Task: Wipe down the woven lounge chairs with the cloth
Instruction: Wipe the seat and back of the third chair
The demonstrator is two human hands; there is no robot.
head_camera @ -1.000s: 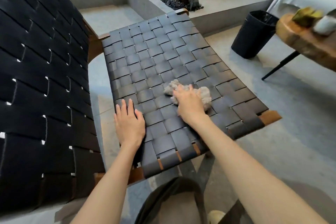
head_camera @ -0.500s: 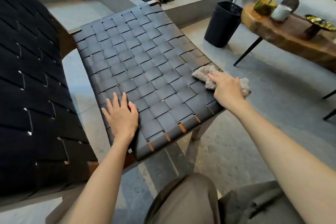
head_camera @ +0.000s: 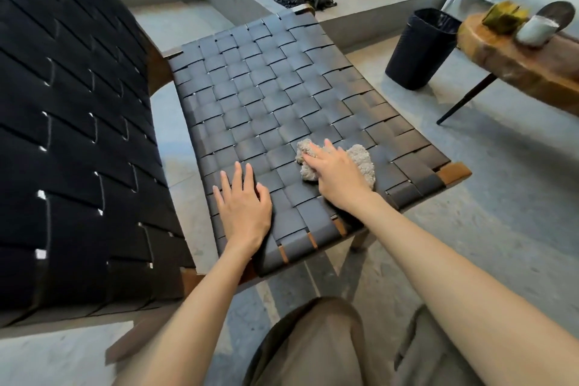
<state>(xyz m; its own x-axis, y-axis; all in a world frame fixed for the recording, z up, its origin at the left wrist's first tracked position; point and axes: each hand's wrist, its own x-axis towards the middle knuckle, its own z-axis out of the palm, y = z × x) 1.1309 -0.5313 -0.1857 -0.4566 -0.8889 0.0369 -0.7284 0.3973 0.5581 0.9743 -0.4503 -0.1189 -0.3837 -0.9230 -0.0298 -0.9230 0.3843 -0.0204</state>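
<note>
Right grip (head_camera: 338,172): laid palm-down on the cloth (head_camera: 362,157), fingers stretched out almost straight; the cloth is pressed onto the seat rather than clutched.
Left grip (head_camera: 242,207): spread flat with nothing held, rested on the near left part of the seat, judged to serve as a brace.
Cloth: a pale, fluffy, bunched wad, partly hidden under the palm, placed on the near half of the seat, right of centre.
Woven seat (head_camera: 266,97): dark straps interlaced over a wooden frame, seen from its near end.
Progress: no difference between wiped and unwiped straps can be made out, so the share done cannot be read. The work is judged to be mid-wipe on this seat. Whether the second chair (head_camera: 62,135) has been cleaned cannot be told.
Edges: the near rim lies just below both wrists, and the seat's right corner (head_camera: 454,171) is near the cloth, so rightward strokes are soon ended.
Open room: the far half of the seat is unobstructed. The bin (head_camera: 419,47) and worktop (head_camera: 517,66) are kept well apart on the right, and the second chair stands close on the left.
</note>
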